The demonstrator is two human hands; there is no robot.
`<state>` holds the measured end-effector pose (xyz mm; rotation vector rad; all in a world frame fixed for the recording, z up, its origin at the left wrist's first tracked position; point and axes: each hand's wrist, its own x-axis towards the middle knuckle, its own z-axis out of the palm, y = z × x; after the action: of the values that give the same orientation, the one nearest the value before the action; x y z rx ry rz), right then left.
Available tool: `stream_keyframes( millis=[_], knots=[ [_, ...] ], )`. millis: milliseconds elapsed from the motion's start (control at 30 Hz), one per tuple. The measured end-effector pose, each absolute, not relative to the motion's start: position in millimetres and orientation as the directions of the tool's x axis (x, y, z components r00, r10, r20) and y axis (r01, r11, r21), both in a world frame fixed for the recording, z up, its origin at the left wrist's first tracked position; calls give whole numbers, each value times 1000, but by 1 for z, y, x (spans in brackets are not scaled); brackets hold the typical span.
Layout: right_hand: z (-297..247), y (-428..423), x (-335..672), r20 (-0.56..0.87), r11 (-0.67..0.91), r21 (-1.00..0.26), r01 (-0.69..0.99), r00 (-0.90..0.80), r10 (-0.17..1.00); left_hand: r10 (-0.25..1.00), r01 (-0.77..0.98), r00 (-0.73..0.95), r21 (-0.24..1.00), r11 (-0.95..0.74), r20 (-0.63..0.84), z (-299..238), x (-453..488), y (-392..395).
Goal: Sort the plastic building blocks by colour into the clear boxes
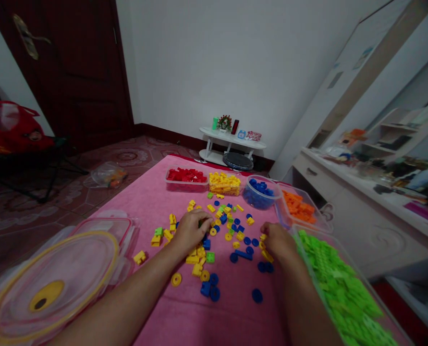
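Over the pile of loose toy bricks, my left hand (193, 229) has its fingers curled together. A dark bit shows between thumb and fingers, too small to name. My right hand (279, 240) is closed at the pile's right side, with yellow toy bricks (266, 253) showing at its fingers. Between the hands lie scattered yellow, blue and green pieces, among them a blue bar with wheels (243, 254). Nearer to me are a yellow wheel (176, 279), a blue wheeled piece (205, 289) and a lone blue wheel (257, 295).
Along the far edge stand tubs of red bricks (187, 176), yellow bricks (224, 183) and blue bricks (260, 187). To the right are tubs of orange bricks (298, 207) and green bricks (343, 288). Clear lids (73, 274) lie at left on the pink cloth (147, 185).
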<state>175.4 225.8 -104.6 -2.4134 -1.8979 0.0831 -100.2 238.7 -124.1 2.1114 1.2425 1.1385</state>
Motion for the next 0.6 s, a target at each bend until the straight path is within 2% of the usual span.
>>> stream_keyframes(
  millis=[100,233,400,600],
  knots=[
    [-96,232,175,55,-226,-146,963,236,970,864,493,258,710,-503,433,-125,-100,239],
    [-83,257,164,147,-192,-164,967,217,965,862,492,256,709,-506,438,-128,-99,241],
    [-85,296,155,42,-262,-217,940,277,960,872,500,249,714,-489,422,-131,-100,243],
    [-101,320,167,-54,-189,-333,924,181,982,875,510,252,711,-484,414,-130,-100,243]
  ],
)
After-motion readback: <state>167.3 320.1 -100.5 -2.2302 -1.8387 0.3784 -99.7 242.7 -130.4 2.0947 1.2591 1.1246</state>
